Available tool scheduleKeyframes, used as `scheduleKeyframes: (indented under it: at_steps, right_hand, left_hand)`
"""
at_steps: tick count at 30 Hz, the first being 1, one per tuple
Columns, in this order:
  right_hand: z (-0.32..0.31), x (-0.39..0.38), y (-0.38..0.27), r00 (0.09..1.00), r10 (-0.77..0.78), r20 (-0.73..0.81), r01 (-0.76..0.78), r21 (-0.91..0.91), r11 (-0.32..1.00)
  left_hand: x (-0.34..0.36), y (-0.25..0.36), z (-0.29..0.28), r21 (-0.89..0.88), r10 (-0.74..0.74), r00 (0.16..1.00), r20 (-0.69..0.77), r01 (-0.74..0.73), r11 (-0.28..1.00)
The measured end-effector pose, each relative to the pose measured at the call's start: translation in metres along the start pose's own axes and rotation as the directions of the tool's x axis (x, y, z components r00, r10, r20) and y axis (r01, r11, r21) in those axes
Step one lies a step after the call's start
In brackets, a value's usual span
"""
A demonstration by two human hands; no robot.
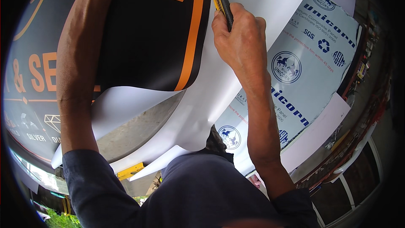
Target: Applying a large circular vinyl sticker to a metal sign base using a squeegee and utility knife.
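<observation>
My right hand [244, 42] is closed round a yellow and black snap-off utility knife [223, 5], pointing away from me. The knife is beside the right edge of a black printed sheet [145, 38] with an orange border stripe and orange lettering. This sheet's near edge curls up, showing its white underside. Under the knife, a white sheet [196, 109] runs toward my body, with a fold near my waist. My left forearm [78, 55] reaches across the printed sheet; its hand is beyond the top edge, out of view.
To the right lies a composite panel [337, 74] under pale blue printed film. A pale offcut [314, 137] sits along its near side. At my waist's left is a yellow tool [130, 171], partly covered. Grey tabletop [141, 128] shows below the curled sheet. Cluttered racks [360, 88] stand far right.
</observation>
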State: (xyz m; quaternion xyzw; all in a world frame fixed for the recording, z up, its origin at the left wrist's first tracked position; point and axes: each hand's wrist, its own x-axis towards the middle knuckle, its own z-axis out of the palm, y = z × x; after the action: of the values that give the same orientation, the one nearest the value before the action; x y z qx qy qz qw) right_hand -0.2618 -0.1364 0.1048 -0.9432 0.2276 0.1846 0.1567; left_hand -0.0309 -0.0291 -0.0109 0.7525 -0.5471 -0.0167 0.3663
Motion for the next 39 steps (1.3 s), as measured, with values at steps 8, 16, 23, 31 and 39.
scheduleKeyframes:
  at_steps: [8, 16, 23, 31, 39]
  right_hand:
    - [0.0, -0.001, 0.0, 1.0, 0.004, -0.011, -0.005, -0.027, 1.0]
    - [-0.007, 0.002, -0.003, 0.997, 0.062, 0.049, -0.063, 0.013, 0.998]
    - [-0.003, 0.001, 0.003, 0.998, 0.067, 0.005, -0.067, 0.007, 0.998]
    - [0.01, -0.001, 0.007, 0.995, 0.068, -0.076, -0.062, 0.072, 0.995]
    - [0.014, -0.005, 0.01, 0.992, -0.057, -0.109, 0.059, 0.019, 0.998]
  left_hand:
    - [-0.001, 0.002, -0.001, 0.01, 0.015, 1.0, -0.023, -0.014, 1.0]
    - [-0.004, 0.01, 0.001, 0.186, 0.146, 0.98, -0.134, -0.12, 0.975]
    - [-0.015, 0.028, 0.0, 0.314, 0.171, 0.982, -0.082, -0.137, 0.939]
    - [-0.023, 0.027, -0.001, 0.123, 0.128, 0.992, -0.014, -0.125, 0.984]
    - [-0.025, 0.037, 0.003, 0.132, 0.089, 0.996, -0.003, -0.088, 0.987]
